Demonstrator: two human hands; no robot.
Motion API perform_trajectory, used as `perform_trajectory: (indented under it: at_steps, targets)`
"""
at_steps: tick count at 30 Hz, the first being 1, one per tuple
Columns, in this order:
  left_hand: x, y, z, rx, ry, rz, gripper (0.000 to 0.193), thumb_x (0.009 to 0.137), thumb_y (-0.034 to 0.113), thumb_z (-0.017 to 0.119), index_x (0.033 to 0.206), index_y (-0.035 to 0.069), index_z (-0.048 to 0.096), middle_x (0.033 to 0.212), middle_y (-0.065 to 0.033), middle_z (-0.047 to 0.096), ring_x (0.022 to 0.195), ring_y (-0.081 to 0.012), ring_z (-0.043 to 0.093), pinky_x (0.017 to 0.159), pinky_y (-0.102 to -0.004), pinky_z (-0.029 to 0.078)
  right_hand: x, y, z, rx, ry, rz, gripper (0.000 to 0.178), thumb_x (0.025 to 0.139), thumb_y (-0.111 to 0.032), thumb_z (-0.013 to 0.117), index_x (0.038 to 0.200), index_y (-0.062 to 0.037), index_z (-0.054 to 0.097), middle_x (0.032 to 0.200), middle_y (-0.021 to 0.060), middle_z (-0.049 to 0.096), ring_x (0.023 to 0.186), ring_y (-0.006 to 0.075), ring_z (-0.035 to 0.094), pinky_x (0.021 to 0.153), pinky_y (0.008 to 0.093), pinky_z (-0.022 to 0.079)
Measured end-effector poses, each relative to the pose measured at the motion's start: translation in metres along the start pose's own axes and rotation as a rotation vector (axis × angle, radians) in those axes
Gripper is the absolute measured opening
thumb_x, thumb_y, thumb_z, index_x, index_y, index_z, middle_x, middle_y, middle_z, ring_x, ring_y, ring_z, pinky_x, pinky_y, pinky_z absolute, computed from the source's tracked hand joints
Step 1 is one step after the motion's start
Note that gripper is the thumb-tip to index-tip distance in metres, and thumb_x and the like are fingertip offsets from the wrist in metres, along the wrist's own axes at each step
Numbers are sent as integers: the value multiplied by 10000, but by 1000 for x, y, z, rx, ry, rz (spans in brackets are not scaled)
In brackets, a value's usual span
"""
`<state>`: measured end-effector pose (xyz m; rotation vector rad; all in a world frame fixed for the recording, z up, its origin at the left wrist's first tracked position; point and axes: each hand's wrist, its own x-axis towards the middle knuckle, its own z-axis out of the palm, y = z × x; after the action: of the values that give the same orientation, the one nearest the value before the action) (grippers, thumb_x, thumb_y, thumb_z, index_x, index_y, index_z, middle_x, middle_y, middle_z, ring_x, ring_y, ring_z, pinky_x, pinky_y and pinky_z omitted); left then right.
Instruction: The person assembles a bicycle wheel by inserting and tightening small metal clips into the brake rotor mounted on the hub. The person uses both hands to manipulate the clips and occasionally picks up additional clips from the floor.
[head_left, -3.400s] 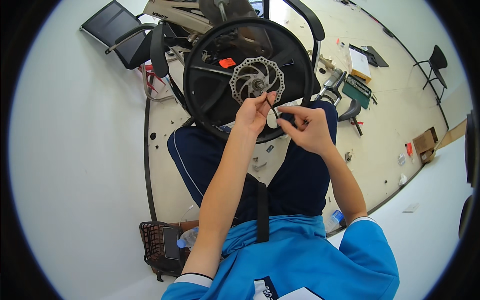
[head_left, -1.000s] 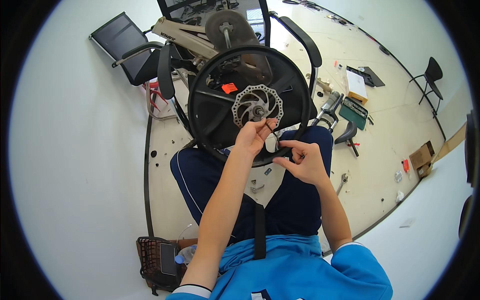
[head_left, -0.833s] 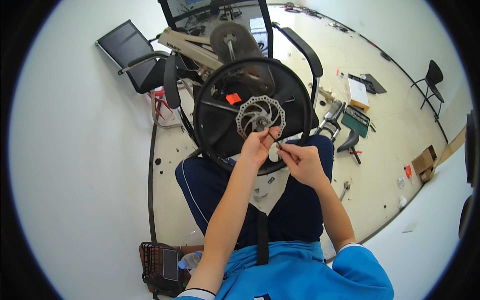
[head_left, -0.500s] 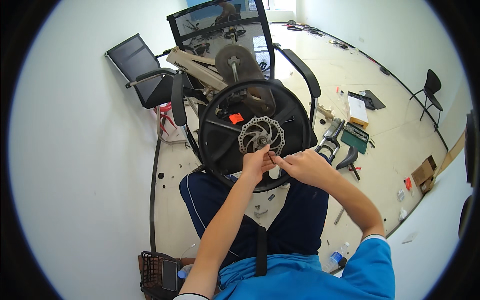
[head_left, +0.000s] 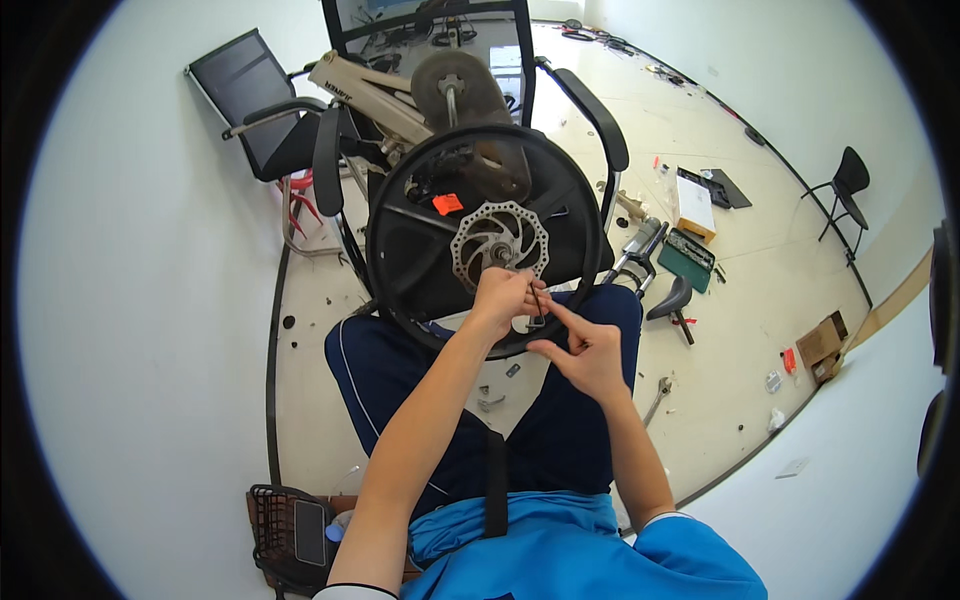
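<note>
A black wheel (head_left: 384,195) lies tilted across my lap and the chair seat, with a silver brake disc (head_left: 470,232) at its hub. My left hand (head_left: 500,300) is closed at the lower edge of the disc, its fingers around a thin dark hex key (head_left: 537,304). The tip of the key is hidden by the fingers. Beside the key's free end, my right hand (head_left: 588,358) has thumb and index finger spread apart, the index fingertip close to the key. Whether that fingertip touches it I cannot tell.
A bike frame (head_left: 365,95) rests on the office chair (head_left: 328,165) ahead. On the floor to the right lie a fork (head_left: 636,250), a green tool case (head_left: 686,262), a saddle (head_left: 670,300) and a wrench (head_left: 658,398). A black basket (head_left: 268,540) holding a phone (head_left: 310,532) stands at lower left.
My right hand has opened its thumb and index finger and dropped lower beside the key. The left hand stays at the disc. The whole view has shifted slightly.
</note>
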<state>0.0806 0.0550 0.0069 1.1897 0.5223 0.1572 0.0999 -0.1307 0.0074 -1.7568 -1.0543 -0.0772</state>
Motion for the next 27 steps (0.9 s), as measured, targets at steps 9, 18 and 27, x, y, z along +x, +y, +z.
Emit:
perform_trajectory:
  at_steps: [9,18,27]
  targets:
    - [-11,-22,-6,-251,208,129,359,1081,227,464,1043,-89,630,867,-166,703,730,-228,715,688,-331,603,16,-4,15,-158,1,-180,470,784,-184,859,1221,-74,727,536,65,446,438,130,366,443,278,330]
    - [-13,-22,-3,-266,202,92,326,1059,235,512,1091,-65,637,905,-139,704,760,-190,701,712,-296,572,4,-1,22,-142,-9,-149,319,834,-156,817,1121,-37,744,624,110,615,440,154,475,454,285,394]
    - [-13,-28,1,-273,206,113,339,1058,241,518,1090,-76,633,882,-145,701,736,-197,700,709,-313,585,-4,5,20,-132,7,-147,294,841,-149,810,1101,-27,745,652,115,645,448,157,510,459,282,410]
